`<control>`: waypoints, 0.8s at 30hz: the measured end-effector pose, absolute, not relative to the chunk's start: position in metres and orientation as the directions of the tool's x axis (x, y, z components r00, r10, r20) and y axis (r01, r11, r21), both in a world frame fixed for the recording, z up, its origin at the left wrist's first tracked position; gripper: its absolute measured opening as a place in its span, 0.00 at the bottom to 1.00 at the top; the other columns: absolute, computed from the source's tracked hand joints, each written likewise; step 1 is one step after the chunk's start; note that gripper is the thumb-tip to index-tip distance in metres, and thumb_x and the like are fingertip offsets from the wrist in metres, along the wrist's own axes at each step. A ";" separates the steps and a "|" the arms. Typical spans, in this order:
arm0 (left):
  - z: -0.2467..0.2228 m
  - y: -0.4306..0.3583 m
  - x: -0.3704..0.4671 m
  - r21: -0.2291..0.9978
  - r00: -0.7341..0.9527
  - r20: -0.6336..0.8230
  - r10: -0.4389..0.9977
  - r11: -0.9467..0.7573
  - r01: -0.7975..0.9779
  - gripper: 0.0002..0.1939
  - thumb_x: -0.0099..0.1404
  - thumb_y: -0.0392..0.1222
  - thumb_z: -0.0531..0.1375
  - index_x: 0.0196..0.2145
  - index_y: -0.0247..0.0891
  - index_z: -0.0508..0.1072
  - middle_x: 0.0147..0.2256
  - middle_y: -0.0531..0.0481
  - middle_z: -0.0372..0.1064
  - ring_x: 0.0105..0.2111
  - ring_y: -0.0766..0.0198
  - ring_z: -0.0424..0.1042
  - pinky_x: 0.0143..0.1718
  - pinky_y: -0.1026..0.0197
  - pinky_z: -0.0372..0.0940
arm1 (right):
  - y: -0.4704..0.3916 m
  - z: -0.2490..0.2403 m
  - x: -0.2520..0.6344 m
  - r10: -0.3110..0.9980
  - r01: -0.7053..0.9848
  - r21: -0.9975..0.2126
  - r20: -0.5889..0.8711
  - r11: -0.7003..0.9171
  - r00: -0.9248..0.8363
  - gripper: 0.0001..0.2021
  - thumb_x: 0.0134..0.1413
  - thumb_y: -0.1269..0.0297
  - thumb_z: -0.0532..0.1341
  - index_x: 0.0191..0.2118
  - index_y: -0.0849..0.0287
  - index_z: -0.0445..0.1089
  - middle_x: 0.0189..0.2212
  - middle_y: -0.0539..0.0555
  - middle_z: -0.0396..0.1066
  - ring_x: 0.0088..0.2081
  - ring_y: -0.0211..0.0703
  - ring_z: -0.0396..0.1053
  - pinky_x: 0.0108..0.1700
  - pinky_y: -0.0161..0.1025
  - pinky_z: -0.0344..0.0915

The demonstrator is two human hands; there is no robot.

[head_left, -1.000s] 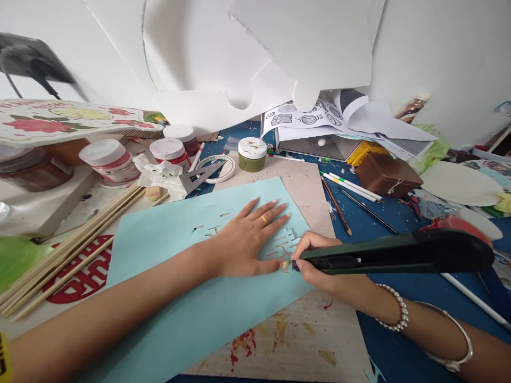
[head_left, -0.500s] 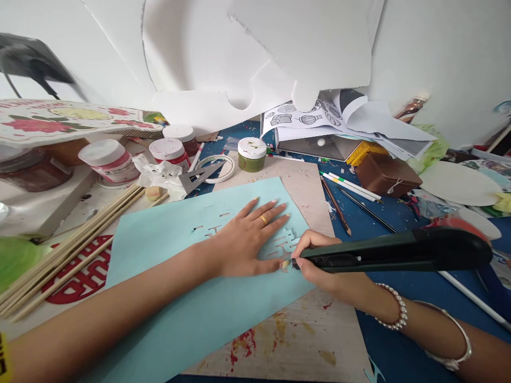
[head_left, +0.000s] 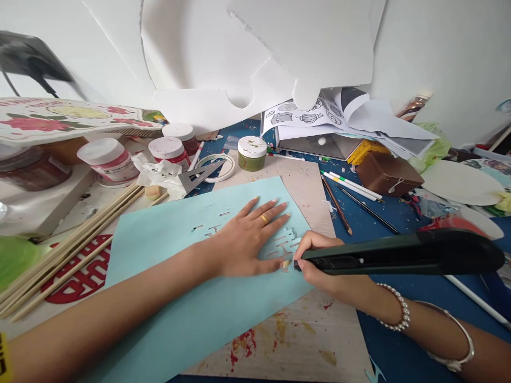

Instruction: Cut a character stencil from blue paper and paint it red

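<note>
A light blue sheet of paper lies on a paint-stained board. Its surface has small cut-out shapes left of my hand and a denser cut pattern on the right. My left hand rests flat on the sheet, fingers spread, thumb pointing right. In my right hand is a dark green and black utility knife, pinched near its front end. The knife's tip meets the paper close to my left thumb; the blade itself is too small to make out.
Several wooden sticks lie at left over a red cut-out. A green paint jar, a tape roll and a set square stand behind the paper. Pencils, markers and a brown box are at right.
The back end of the utility knife has shifted slightly right and down, with my right hand moving a touch right. My left hand and the paper stay in place.
</note>
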State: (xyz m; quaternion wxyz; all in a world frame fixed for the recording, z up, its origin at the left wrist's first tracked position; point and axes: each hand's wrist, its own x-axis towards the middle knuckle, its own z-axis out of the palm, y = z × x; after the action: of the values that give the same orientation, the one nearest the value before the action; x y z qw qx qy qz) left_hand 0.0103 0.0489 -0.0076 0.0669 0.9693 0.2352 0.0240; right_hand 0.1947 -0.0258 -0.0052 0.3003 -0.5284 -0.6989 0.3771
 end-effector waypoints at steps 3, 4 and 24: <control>-0.008 0.049 0.010 0.153 0.889 0.022 0.457 -0.880 0.449 0.38 0.60 0.63 0.46 0.59 0.35 0.45 0.60 0.46 0.34 0.60 0.55 0.33 0.57 0.49 0.28 | -0.026 -0.005 0.195 0.961 0.517 -0.840 0.021 0.165 -0.274 0.06 0.42 0.77 0.54 0.25 0.59 0.61 0.20 0.46 0.62 0.21 0.32 0.58 0.22 0.29 0.55; -0.008 0.049 0.010 0.158 0.890 0.023 0.456 -0.880 0.447 0.38 0.60 0.63 0.46 0.59 0.35 0.45 0.60 0.46 0.34 0.60 0.55 0.33 0.57 0.49 0.28 | -0.026 -0.005 0.195 0.961 0.519 -0.839 0.017 0.165 -0.278 0.06 0.42 0.77 0.54 0.25 0.59 0.61 0.20 0.46 0.62 0.21 0.32 0.58 0.22 0.29 0.55; -0.008 0.049 0.010 0.168 0.889 0.021 0.457 -0.879 0.447 0.38 0.60 0.63 0.45 0.59 0.35 0.45 0.60 0.45 0.34 0.60 0.55 0.33 0.57 0.49 0.29 | -0.026 -0.006 0.194 0.960 0.528 -0.832 0.016 0.167 -0.278 0.06 0.42 0.77 0.54 0.24 0.59 0.60 0.19 0.46 0.61 0.20 0.32 0.58 0.21 0.29 0.54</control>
State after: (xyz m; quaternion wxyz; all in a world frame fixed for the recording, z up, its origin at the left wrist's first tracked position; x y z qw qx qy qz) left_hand 0.0097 0.0494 -0.0077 0.0793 0.9687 0.2332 0.0301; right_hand 0.1943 -0.0255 -0.0057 0.2892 -0.5265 -0.7069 0.3734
